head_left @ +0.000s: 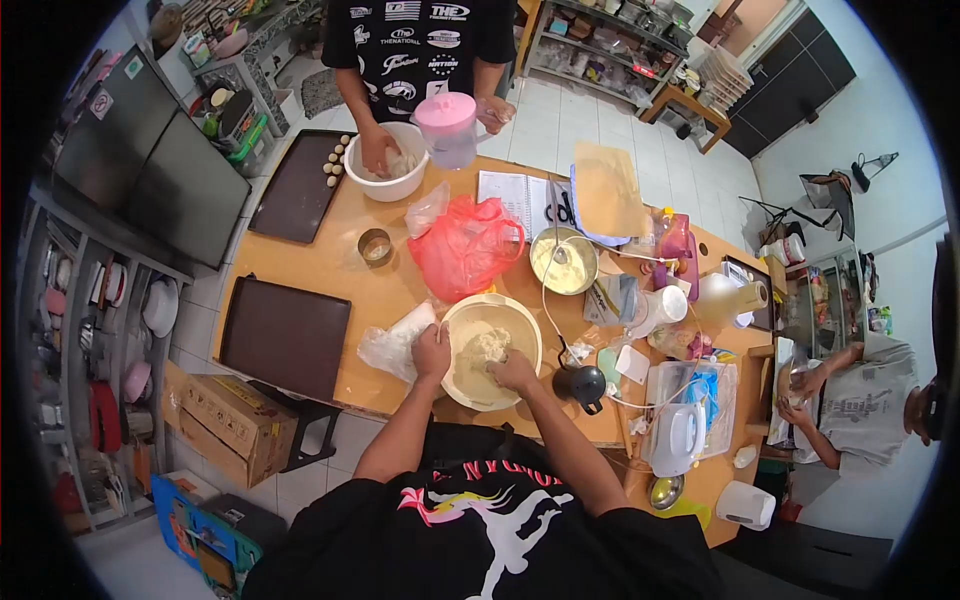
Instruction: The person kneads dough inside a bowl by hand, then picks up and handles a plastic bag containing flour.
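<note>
A cream-coloured bowl (532, 340) stands at the table's near edge, holding a pale, crumbly mixture (482, 345). My left hand (432, 352) is closed around the bowl's left rim. Inside the bowl, at the right, my right hand (512, 371) has its fingers bent down at the mixture; whether they grip any of it is hidden. Left of the bowl lies a clear plastic bag (388, 350) with white contents. Just beyond the bowl is a red plastic bag (462, 250). A metal bowl (563, 262) with a yellowish mixture stands behind and to the right.
Across the table (400, 285), a person's hand (378, 150) is in a white bowl (385, 190). Dark trays (285, 325) lie at the left. A black kettle-like pot (578, 385) and a hand mixer (678, 438) are at the right. Another person (865, 400) works farther right.
</note>
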The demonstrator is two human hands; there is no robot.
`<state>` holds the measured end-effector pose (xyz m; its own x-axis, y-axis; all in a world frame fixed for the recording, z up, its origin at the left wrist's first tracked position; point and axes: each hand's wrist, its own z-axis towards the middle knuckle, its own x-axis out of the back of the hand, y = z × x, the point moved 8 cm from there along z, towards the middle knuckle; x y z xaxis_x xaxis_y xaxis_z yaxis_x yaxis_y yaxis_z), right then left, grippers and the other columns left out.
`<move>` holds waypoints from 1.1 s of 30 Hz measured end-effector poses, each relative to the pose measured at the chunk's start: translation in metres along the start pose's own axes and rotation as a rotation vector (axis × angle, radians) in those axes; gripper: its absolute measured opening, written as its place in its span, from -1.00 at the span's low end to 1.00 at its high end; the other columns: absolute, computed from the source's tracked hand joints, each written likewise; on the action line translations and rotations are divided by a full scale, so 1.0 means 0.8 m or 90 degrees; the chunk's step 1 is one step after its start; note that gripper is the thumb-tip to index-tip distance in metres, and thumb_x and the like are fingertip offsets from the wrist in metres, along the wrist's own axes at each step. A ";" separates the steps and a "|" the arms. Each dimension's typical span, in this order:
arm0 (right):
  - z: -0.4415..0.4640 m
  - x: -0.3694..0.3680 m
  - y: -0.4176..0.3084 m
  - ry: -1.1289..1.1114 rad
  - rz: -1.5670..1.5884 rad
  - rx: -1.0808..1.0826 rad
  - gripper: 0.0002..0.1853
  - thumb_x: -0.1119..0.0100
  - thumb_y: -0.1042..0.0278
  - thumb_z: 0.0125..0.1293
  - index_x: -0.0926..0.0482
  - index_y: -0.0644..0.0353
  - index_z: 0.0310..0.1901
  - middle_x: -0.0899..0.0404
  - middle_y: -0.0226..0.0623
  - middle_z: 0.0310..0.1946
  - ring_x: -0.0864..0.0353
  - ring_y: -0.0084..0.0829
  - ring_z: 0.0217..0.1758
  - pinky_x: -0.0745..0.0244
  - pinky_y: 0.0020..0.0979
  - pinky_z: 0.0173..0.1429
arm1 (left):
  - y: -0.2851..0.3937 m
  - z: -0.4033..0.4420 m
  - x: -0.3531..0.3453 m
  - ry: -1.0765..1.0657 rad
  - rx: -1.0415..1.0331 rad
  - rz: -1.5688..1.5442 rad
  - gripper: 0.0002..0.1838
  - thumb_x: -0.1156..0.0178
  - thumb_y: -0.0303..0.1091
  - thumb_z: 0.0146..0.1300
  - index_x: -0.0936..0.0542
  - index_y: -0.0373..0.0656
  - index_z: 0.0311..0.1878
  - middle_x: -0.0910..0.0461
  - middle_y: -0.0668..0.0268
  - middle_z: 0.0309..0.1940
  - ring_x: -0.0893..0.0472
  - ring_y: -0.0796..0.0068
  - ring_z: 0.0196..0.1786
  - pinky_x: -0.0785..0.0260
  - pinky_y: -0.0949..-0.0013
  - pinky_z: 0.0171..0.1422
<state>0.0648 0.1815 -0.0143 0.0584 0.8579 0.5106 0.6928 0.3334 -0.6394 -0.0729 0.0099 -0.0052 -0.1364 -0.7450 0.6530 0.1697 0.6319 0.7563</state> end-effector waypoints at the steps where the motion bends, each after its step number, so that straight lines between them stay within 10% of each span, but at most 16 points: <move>1: 0.005 -0.008 0.013 -0.041 0.067 -0.050 -0.49 -0.33 0.11 0.12 -0.56 0.39 -0.04 -0.63 -0.05 -0.38 -0.68 -0.17 -0.25 -0.57 -0.21 -0.13 | 0.000 0.001 0.000 -0.003 -0.004 0.000 -0.61 -0.13 -0.12 0.35 -0.48 -0.23 -0.49 -0.52 -0.06 -0.56 -0.52 -0.20 -0.42 -0.31 -0.09 -0.31; 7: 0.012 -0.040 0.039 -0.218 0.425 -0.217 -0.58 -0.12 0.01 0.31 -0.60 0.24 -0.07 -0.54 -0.30 -0.47 -0.61 -0.46 -0.45 -0.52 -0.38 -0.40 | 0.003 -0.001 0.005 0.003 -0.026 0.005 -0.61 -0.15 -0.13 0.34 -0.47 -0.24 -0.51 -0.50 -0.05 -0.60 -0.52 -0.19 -0.45 -0.30 -0.08 -0.33; 10: 0.013 -0.024 0.041 -0.253 0.268 -0.286 -0.60 -0.09 0.04 0.33 -0.59 0.26 -0.07 -0.57 -0.17 -0.44 -0.63 -0.28 -0.48 -0.51 -0.24 -0.40 | 0.005 0.000 0.003 -0.012 -0.047 0.001 -0.61 -0.16 -0.15 0.33 -0.47 -0.24 -0.52 -0.50 -0.05 -0.61 -0.51 -0.19 -0.46 -0.30 -0.07 -0.34; 12: 0.032 -0.019 0.013 -0.249 -0.226 -0.002 -0.59 -0.23 0.14 0.22 -0.54 0.28 -0.03 -0.58 -0.09 -0.39 -0.62 -0.15 -0.41 -0.51 -0.19 -0.35 | 0.006 0.001 -0.001 -0.037 -0.056 0.015 -0.61 -0.17 -0.16 0.33 -0.47 -0.24 -0.52 -0.49 -0.06 -0.61 -0.51 -0.18 -0.47 -0.31 -0.06 -0.35; 17: -0.028 0.048 -0.081 0.340 -0.214 0.208 -0.62 -0.32 0.28 0.08 -0.54 0.25 -0.07 -0.59 0.02 -0.31 -0.59 0.07 -0.25 -0.51 -0.08 -0.13 | 0.010 0.004 -0.002 -0.035 -0.069 -0.027 -0.62 -0.16 -0.18 0.34 -0.45 -0.24 -0.52 -0.48 -0.06 -0.61 -0.51 -0.18 -0.47 -0.30 -0.06 -0.35; 22: -0.049 0.018 -0.098 0.290 -0.394 0.316 -0.74 -0.12 0.36 0.22 -0.55 0.26 -0.09 -0.58 -0.02 -0.25 -0.60 0.04 -0.21 -0.52 -0.07 -0.06 | 0.013 0.004 0.000 -0.044 -0.061 -0.019 -0.65 -0.14 -0.20 0.34 -0.44 -0.24 -0.50 -0.48 -0.06 -0.60 -0.51 -0.18 -0.44 -0.29 -0.06 -0.35; 23: -0.039 0.001 -0.078 0.115 -0.357 0.201 -0.64 0.00 0.40 0.25 -0.49 0.29 0.07 -0.41 0.27 0.18 -0.57 0.07 0.08 -0.53 -0.02 0.06 | 0.015 0.005 0.000 -0.038 -0.070 -0.011 -0.66 -0.14 -0.21 0.34 -0.45 -0.24 -0.49 -0.48 -0.06 -0.60 -0.51 -0.18 -0.43 -0.30 -0.06 -0.34; 27: -0.047 -0.029 -0.064 -0.005 -0.391 0.136 -0.39 -0.05 0.37 0.19 -0.32 0.33 0.32 -0.10 0.26 0.41 -0.21 0.25 0.40 -0.33 0.02 0.36 | 0.017 0.002 0.000 -0.031 -0.075 0.006 -0.66 -0.13 -0.21 0.34 -0.45 -0.24 -0.48 -0.48 -0.06 -0.59 -0.52 -0.19 -0.42 -0.30 -0.07 -0.33; 30: -0.040 -0.039 -0.068 0.044 -0.466 0.127 -0.43 -0.14 0.31 0.13 -0.45 0.35 0.21 -0.31 0.23 0.30 -0.35 0.16 0.35 -0.28 0.09 0.37 | 0.018 0.002 0.001 -0.032 -0.073 0.004 -0.67 -0.13 -0.21 0.35 -0.46 -0.23 -0.47 -0.50 -0.05 -0.58 -0.52 -0.19 -0.41 -0.31 -0.08 -0.31; 33: -0.016 -0.055 -0.079 -0.279 -0.478 0.054 -0.49 -0.18 0.29 0.06 -0.57 0.36 0.07 -0.52 0.16 0.13 -0.50 0.03 0.25 -0.33 -0.01 0.35 | 0.013 0.003 -0.002 -0.054 -0.035 0.007 -0.68 -0.13 -0.21 0.35 -0.47 -0.23 -0.45 -0.51 -0.06 -0.55 -0.53 -0.19 -0.40 -0.32 -0.08 -0.30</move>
<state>0.0275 0.1174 0.0109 -0.6860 0.4677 0.5574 0.3810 0.8835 -0.2723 -0.0732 0.0178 0.0017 -0.2161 -0.7155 0.6644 0.2252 0.6256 0.7469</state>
